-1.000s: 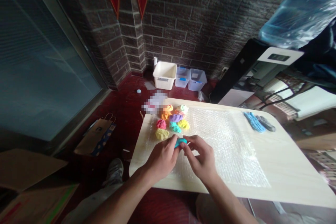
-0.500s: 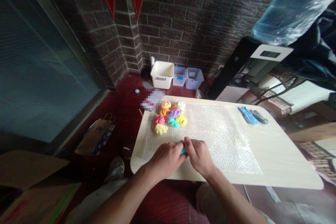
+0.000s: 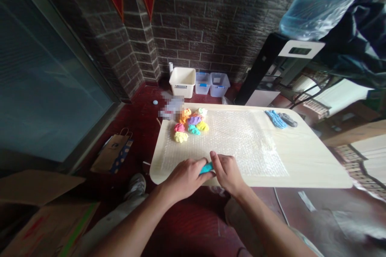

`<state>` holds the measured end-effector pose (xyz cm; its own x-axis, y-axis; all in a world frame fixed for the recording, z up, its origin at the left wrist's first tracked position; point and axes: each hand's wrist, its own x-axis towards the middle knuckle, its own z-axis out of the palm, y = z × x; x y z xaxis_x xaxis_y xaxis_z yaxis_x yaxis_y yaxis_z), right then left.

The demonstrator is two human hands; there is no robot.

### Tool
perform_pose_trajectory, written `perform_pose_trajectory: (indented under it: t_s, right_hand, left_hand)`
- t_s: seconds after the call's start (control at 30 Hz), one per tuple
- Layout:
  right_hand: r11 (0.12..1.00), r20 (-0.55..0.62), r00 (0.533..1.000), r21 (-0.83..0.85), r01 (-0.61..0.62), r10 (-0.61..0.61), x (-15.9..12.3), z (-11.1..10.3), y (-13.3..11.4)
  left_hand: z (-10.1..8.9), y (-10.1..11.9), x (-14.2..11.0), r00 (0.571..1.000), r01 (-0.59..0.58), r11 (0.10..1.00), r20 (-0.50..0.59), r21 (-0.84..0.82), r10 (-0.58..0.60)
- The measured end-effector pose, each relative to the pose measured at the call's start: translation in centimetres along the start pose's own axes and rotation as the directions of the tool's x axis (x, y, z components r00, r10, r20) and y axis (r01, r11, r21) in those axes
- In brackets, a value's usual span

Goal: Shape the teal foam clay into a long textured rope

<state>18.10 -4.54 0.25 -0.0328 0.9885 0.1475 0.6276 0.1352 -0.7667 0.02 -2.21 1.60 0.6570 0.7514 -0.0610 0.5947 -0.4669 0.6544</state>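
Note:
Between my two hands, a turquoise piece of modelling clay [image 3: 206,168] shows as a short thick strip above the table's near edge. My left hand [image 3: 187,177] is closed around its left end. Around the right end my right hand [image 3: 225,172] is closed, thumb pointing up. The fingers hide the rest of the clay. Farther back, several coloured clay lumps lie bunched on bubble wrap [image 3: 241,140], among them a pale yellow lump [image 3: 181,137], a pink lump [image 3: 179,127], a purple lump [image 3: 194,120] and a teal lump [image 3: 194,129].
A blue cloth-like bundle [image 3: 276,119] and a grey one [image 3: 288,120] lie on the pale wooden table [image 3: 313,160]. Beyond it, a cream bin [image 3: 182,84] and two clear bins stand on the floor. A water dispenser [image 3: 262,70] is at back right; a paper bag [image 3: 111,152] is at left.
More of the turquoise clay now shows, as my hands have moved slightly apart along it. The whole view has shifted, with the table appearing higher in the picture.

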Motion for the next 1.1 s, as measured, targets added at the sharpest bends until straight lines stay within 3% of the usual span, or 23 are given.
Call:
perform_pose_trajectory:
  t_s: [0.13,0.3,0.5,0.6,0.73,0.83,0.93,1.1]
  right_hand:
    - [0.999,0.050,0.999,-0.045,-0.001,0.003,-1.7,-0.4,-0.5]
    - [0.998,0.064,0.997,0.038,0.040,-0.042,-4.1,-0.2,-1.3]
    - [0.981,0.032,0.992,-0.149,0.127,-0.124,-5.9,0.3,-1.7]
    - [0.977,0.043,0.987,-0.136,0.162,-0.157,-6.2,0.4,-1.4]
    - [0.998,-0.008,0.998,-0.011,0.069,-0.069,-6.5,0.2,-0.6]
    - [0.997,0.036,0.998,0.056,0.053,-0.056,-7.0,-0.1,-0.5]
    - [0.999,0.078,0.996,0.034,0.030,-0.032,-7.9,-0.3,-0.7]
    - [0.999,0.000,1.000,-0.035,-0.013,0.013,-9.1,0.3,-0.4]
  left_hand:
    - [0.9,0.8,-1.1,0.999,-0.021,0.999,0.025,0.029,0.020]
    - [1.3,2.0,-2.7,0.998,0.016,0.999,0.065,0.032,-0.018]
    - [2.4,2.1,-4.2,0.998,0.025,0.999,0.057,0.032,-0.027]
    - [2.8,1.9,-4.8,0.999,-0.015,1.000,0.036,-0.023,0.016]
    - [2.6,1.7,-5.5,0.998,-0.058,0.997,-0.013,-0.048,0.057]
    - [2.6,1.6,-5.9,0.998,-0.061,0.998,-0.016,-0.010,0.061]
    - [3.2,1.6,-6.1,0.997,-0.077,0.997,-0.006,0.029,0.077]
    - [4.3,2.0,-6.4,0.987,-0.161,0.985,-0.027,-0.054,0.160]
